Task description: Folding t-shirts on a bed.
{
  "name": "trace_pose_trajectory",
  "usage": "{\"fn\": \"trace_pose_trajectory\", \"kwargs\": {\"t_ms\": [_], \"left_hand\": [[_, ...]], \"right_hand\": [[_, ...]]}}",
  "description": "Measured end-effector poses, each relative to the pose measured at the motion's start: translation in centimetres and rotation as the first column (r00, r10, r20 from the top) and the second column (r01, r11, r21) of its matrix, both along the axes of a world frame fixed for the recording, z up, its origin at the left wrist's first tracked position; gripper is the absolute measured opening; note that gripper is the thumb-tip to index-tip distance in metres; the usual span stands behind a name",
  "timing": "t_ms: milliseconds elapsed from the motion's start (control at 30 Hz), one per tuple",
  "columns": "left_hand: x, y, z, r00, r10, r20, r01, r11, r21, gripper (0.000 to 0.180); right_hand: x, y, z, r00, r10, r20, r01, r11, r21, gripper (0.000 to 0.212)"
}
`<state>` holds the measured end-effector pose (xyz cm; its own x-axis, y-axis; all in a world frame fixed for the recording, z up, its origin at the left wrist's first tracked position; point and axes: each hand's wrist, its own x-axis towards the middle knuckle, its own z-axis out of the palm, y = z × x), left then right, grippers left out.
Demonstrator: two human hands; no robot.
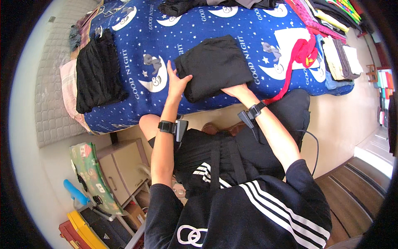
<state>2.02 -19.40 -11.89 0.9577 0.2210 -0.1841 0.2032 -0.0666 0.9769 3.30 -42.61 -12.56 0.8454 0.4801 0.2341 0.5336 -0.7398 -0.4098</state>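
A folded black garment (pixel 217 66) forms a thick, square bundle on the blue bedsheet (pixel 137 54), in front of me. My left hand (pixel 177 83) is at the bundle's left side, its fingers spread and its thumb touching the cloth edge. At the near right corner, my right hand (pixel 236 90) grips the bundle from below, and its fingers are hidden under the fabric. Each wrist wears a black strap with a small device.
Another black garment (pixel 97 72) lies at the bed's left. Red fabric (pixel 300 54) trails over the right edge near folded clothes (pixel 338 58). More dark clothes (pixel 186 6) lie at the far side. A cabinet (pixel 124 170) and green bag (pixel 97 178) stand at lower left.
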Motion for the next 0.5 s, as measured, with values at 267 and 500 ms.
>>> {"fn": "trace_pose_trajectory", "kwargs": {"t_ms": [267,500], "left_hand": [[-1.6,-4.7,-0.1,0.908,-0.401,0.12,0.056,0.4,0.915,0.068],[-1.3,-3.9,-2.4,0.931,-0.363,0.031,0.114,0.371,0.922,0.073]], "right_hand": [[-0.9,-0.4,-0.7,0.988,-0.142,-0.061,0.139,0.99,-0.037,0.054],[-2.4,-2.0,-2.4,0.997,-0.003,-0.076,-0.016,0.967,-0.254,0.056]]}}
